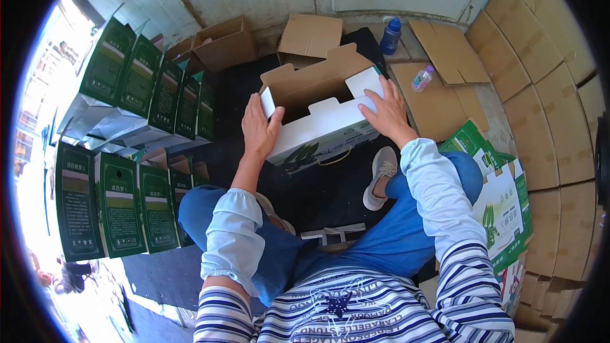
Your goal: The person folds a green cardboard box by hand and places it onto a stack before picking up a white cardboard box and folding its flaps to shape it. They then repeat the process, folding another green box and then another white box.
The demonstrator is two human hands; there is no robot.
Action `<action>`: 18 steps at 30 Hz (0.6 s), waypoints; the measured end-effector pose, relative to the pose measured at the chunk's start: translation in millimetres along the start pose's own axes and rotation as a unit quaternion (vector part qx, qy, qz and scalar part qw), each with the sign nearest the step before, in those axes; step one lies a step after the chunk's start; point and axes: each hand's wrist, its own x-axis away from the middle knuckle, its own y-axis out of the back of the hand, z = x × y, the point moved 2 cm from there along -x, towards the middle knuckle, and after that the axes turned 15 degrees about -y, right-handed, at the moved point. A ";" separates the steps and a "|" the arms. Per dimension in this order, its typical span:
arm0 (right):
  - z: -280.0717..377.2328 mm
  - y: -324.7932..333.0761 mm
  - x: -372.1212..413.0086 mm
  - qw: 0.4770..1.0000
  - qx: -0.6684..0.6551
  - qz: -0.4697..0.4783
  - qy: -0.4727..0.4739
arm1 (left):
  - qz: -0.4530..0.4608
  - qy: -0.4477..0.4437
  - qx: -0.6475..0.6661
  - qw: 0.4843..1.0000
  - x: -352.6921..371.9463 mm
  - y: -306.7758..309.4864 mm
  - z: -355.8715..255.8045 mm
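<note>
Between my hands stands a printed cardboard gift box (330, 146), its top open and its flaps raised. The inside is brown, and the white front carries green pictures and a rope handle. My left hand (259, 128) grips the left end of the box, fingers along the outer side and thumb at the front edge, beside a white end flap (267, 102). On the right end, my right hand (389, 111) holds the corner, its fingers over the other white end flap (364, 82) and its thumb towards the front panel.
Green printed boxes (121, 206) stand in two rows at the left. Flattened printed boxes (502, 209) lean at my right, near stacked brown cartons (534, 114). Behind are open brown cartons (225, 44), a blue bottle (391, 36) and a small clear bottle (422, 79) on flat cardboard.
</note>
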 end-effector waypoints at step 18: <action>0.2 5.9 5.6 0.998 -0.061 0.019 0.001 | 0.030 -0.005 -0.104 0.994 -7.7 8.7 22.9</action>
